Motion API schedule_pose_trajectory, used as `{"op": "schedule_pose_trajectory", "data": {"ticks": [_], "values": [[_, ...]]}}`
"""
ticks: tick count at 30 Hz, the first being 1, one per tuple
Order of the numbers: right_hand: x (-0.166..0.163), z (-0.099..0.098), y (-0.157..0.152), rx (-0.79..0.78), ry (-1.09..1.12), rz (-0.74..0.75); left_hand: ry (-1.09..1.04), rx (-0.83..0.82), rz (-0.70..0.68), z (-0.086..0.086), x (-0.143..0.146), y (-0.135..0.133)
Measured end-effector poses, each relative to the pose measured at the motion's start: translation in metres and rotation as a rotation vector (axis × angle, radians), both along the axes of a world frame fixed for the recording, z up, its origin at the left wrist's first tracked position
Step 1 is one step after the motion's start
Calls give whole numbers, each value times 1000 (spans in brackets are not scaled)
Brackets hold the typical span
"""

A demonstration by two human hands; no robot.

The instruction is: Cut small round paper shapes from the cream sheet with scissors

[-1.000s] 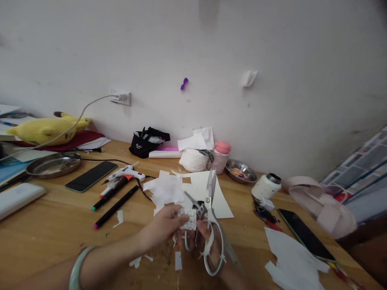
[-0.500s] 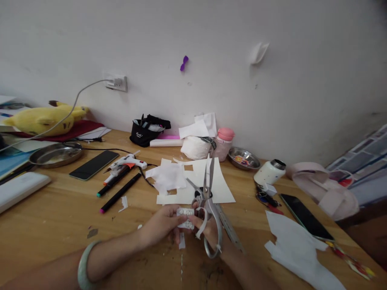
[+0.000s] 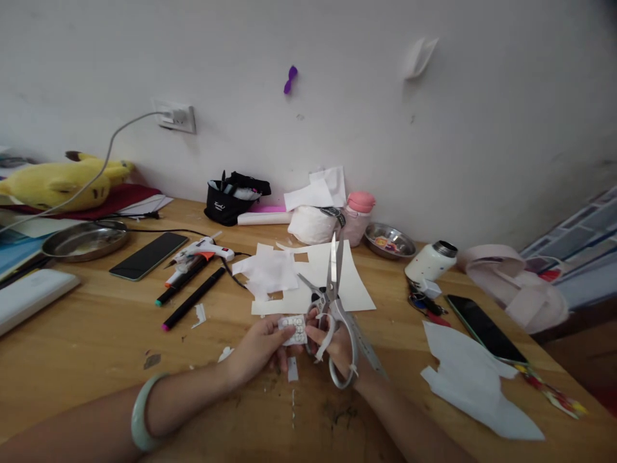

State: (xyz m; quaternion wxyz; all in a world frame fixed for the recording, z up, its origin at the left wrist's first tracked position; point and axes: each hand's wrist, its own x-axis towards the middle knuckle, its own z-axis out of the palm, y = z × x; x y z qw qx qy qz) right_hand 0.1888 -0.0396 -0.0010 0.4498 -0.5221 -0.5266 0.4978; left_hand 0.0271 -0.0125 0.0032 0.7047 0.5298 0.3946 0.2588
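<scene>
My left hand (image 3: 263,346) pinches a small white paper piece (image 3: 293,329) with rows of circles drawn on it. The scissors (image 3: 333,292) hang on my right hand (image 3: 332,347), their grey handle loops around it and the blades pointing away, slightly apart. My right thumb and fingers are closed beside the paper's right edge; whether they touch it I cannot tell. Below the paper, a narrow white strip (image 3: 292,369) shows near my left fingertips. Beyond the hands lie a cream sheet (image 3: 332,276) and a cut white paper (image 3: 267,273) with notches.
To the left are black markers (image 3: 195,299), a glue gun (image 3: 202,249), a phone (image 3: 148,256) and a metal dish (image 3: 85,242). On the right stand an uncapped white bottle (image 3: 430,260), another phone (image 3: 486,329) and a torn white sheet (image 3: 475,379). A ruler (image 3: 369,354) lies beneath my right hand.
The view has tilted down slightly, so things sit higher in the picture. The small paper has turned a little, showing more circles as my right thumb has drawn back from its face.
</scene>
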Motion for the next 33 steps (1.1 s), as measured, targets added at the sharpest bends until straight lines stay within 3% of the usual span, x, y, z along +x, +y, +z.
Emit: {"op": "schedule_pose_trajectory", "data": {"ticks": [12,25,33], "values": [[-3,0,3,33,26,-54,60,40,-20,1,1,-1],[-4,11,0,-20,-25,18,16,57,-60,3,1,-6],[-8,14,-1,-68,-12,-35,41,102,58,6,1,-7]]}}
